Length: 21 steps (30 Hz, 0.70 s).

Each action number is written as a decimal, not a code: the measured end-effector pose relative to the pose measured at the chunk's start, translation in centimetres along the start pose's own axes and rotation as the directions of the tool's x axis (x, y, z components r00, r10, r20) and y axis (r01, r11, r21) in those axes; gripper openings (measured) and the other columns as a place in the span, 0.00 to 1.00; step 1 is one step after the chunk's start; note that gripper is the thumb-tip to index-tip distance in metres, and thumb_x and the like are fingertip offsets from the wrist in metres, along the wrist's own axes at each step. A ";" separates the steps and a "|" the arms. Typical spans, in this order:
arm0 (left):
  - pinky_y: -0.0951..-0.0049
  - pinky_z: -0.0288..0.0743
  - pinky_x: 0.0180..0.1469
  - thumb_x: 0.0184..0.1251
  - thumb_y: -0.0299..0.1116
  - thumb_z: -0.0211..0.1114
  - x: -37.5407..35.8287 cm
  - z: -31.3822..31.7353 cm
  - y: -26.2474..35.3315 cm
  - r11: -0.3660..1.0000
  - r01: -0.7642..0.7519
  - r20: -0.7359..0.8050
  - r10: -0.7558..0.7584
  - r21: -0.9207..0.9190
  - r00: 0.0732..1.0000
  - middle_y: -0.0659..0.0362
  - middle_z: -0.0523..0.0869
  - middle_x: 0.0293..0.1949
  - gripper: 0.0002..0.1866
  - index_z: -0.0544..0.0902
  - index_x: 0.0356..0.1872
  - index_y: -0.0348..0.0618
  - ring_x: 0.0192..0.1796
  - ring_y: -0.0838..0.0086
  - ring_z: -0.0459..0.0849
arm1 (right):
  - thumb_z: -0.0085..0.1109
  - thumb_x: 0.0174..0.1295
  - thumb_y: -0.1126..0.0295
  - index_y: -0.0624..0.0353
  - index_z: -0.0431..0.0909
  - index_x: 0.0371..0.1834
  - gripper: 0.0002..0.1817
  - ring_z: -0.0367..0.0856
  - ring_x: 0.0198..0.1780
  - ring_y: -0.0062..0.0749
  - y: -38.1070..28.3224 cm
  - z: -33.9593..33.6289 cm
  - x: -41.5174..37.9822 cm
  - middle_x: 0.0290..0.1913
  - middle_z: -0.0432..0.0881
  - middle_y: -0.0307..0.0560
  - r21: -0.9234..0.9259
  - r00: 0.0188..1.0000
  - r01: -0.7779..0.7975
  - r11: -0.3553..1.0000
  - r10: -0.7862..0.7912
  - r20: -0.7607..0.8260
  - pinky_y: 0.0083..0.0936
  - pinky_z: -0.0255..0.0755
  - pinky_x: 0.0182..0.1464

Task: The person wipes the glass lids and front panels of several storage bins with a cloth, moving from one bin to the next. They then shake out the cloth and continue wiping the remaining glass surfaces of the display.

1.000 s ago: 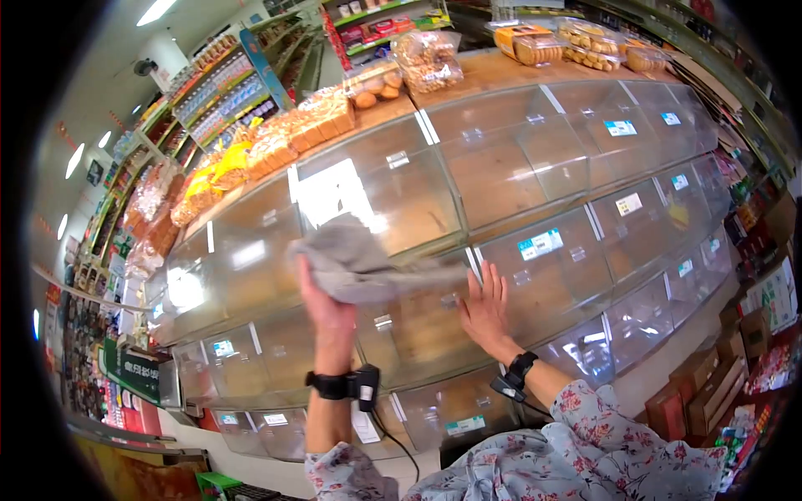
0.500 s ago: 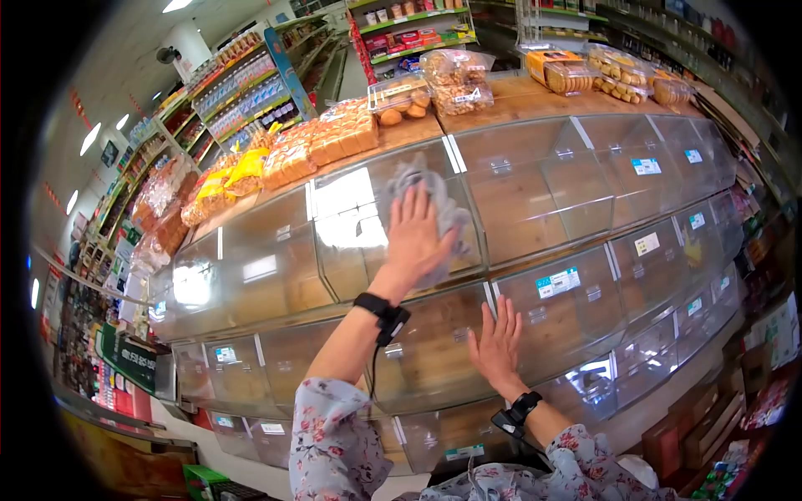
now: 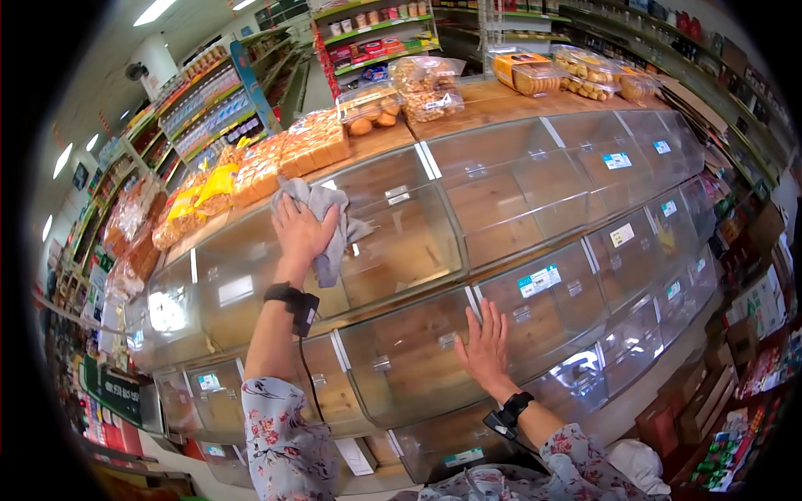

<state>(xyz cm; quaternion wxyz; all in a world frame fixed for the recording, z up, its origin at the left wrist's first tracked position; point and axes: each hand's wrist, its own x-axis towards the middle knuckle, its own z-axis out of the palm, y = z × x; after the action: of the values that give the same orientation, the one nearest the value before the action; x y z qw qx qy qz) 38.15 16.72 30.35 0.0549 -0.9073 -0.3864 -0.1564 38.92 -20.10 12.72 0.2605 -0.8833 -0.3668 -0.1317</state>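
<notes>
My left hand (image 3: 302, 230) lies flat over a grey cloth (image 3: 334, 221), holding it against a clear plastic lid (image 3: 401, 238) in the upper row of the display bins. The cloth is bunched around the palm and hangs past the thumb. My right hand (image 3: 484, 346) has its fingers stretched out and rests on a clear lid in the row below, by a white strip between two bins. It holds nothing. Each wrist wears a black band with a small device, and a cable runs down from the left one.
Along the wooden top stand packs of sliced bread (image 3: 288, 154), yellow bags (image 3: 219, 188), a box of round buns (image 3: 368, 108) and tubs of biscuits (image 3: 535, 75). Price labels (image 3: 539, 281) mark several lids. Cardboard boxes (image 3: 689, 401) sit at the lower right, with stocked shelves behind.
My left hand has swept the cloth leftward across the upper lid, to the join with the bin at its left. My right hand stays on its lid while the whole view shifts slightly.
</notes>
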 end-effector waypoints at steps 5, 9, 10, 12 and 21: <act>0.54 0.46 0.79 0.66 0.62 0.54 0.7 0.2 4.8 0.962 -0.176 -0.040 0.171 -0.211 0.984 0.34 0.61 0.74 0.43 0.74 0.64 0.26 0.78 0.45 0.56 | 0.60 0.62 0.57 0.63 0.64 0.72 0.36 0.52 0.78 0.60 -0.5 -0.3 0.1 0.76 0.56 0.67 -0.042 1.000 -0.010 0.999 0.010 0.004 0.59 0.47 0.76; 0.54 0.53 0.77 0.66 0.55 0.58 2.0 1.7 10.8 0.837 -0.487 -0.139 0.467 -0.250 0.873 0.42 0.67 0.72 0.36 0.72 0.68 0.39 0.77 0.51 0.60 | 0.60 0.62 0.56 0.62 0.65 0.71 0.36 0.54 0.77 0.61 -0.4 0.1 0.1 0.75 0.58 0.67 -0.063 1.000 0.005 0.998 -0.006 -0.021 0.60 0.49 0.75; 0.53 0.51 0.78 0.66 0.56 0.57 2.3 1.5 12.2 0.816 -0.511 -0.137 0.493 -0.271 0.859 0.44 0.67 0.73 0.37 0.73 0.68 0.37 0.77 0.53 0.59 | 0.60 0.62 0.56 0.62 0.65 0.71 0.36 0.55 0.77 0.61 -0.3 0.2 0.1 0.75 0.58 0.67 -0.071 0.999 0.012 0.997 -0.014 -0.032 0.60 0.49 0.75; 0.51 0.47 0.79 0.66 0.57 0.55 2.7 1.3 14.3 0.767 -0.558 -0.141 0.543 -0.317 0.828 0.47 0.67 0.74 0.38 0.73 0.67 0.34 0.79 0.57 0.58 | 0.61 0.62 0.56 0.62 0.65 0.71 0.36 0.55 0.77 0.61 -0.2 0.4 0.0 0.75 0.59 0.67 -0.091 0.999 0.022 0.996 -0.026 -0.042 0.59 0.50 0.75; 0.53 0.52 0.77 0.65 0.54 0.57 -3.9 -0.7 11.1 0.702 -0.670 -0.115 0.665 -0.242 0.738 0.47 0.69 0.72 0.37 0.72 0.67 0.32 0.77 0.56 0.62 | 0.61 0.61 0.59 0.62 0.63 0.72 0.37 0.51 0.79 0.58 -0.3 0.3 -0.3 0.76 0.56 0.64 -0.017 0.999 0.015 1.000 -0.016 -0.050 0.57 0.45 0.77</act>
<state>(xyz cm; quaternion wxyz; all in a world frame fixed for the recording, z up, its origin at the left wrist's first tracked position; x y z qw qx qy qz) 43.42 6.15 29.98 -0.0115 -0.9826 -0.0066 -0.1850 38.52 -19.89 12.43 0.2612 -0.8790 -0.3661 -0.1587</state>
